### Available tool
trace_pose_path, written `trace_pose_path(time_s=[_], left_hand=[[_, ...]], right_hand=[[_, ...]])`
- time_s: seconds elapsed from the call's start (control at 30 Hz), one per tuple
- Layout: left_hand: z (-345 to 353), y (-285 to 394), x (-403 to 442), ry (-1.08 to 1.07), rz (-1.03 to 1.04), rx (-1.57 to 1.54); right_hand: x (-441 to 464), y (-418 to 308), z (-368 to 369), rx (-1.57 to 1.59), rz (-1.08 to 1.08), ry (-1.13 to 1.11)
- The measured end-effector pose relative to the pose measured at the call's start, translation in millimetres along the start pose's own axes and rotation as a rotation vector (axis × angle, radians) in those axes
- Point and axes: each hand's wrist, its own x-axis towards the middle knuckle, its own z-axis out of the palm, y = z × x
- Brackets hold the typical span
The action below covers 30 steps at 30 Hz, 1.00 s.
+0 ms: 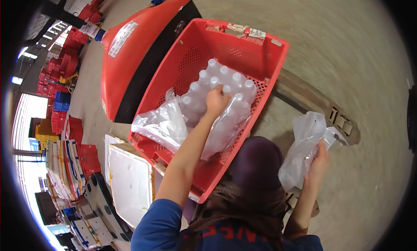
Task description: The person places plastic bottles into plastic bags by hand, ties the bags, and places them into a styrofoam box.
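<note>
My left hand [216,100] reaches down into a red plastic crate [256,53] and is closed around the top of a bottle. Several pale, translucent bottles [236,79] with whitish caps stand close together in there. Clear plastic film [163,123] lies loose at their left, and more film wraps the near bottles. Out to the right of the crate, my right hand [318,164] grips a crumpled clear plastic bag [302,138] by its right side. What the bag holds, if anything, I cannot make out.
The crate rests by a red-and-black machine body [139,47]; a metal fork [317,99] sticks out to its right. A white foam box [130,179] stands left. Stacked foam boxes [65,168] and red crates [56,73] line the far left. My knee [256,162] is near the crate.
</note>
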Motion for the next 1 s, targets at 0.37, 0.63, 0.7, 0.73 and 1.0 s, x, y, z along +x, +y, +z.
trace_pose_path(time_s=[0.37,0.63,0.7,0.73,1.0], left_hand=[[12.9,-2.8,-1.2,0.155,0.039,0.166],[-43.0,-56.3,-61.4,-0.077,0.003,0.167],[-62.2,-27.1,-51.0,0.058,0.06,0.161],[-82.4,-9.4,-46.6,0.126,0.07,0.154],[-199.0,32.8,-78.1,0.521,0.195,-1.143]], right_hand=[[14.6,7.8,6.3,0.084,0.06,0.036],[19.5,29.8,-9.6,0.046,0.077,-0.052],[19.5,24.8,-4.4,0.009,0.08,-0.044],[17.1,18.7,-1.6,-0.024,0.036,-0.043],[3.7,1.1,57.0,-0.009,0.108,-0.176]])
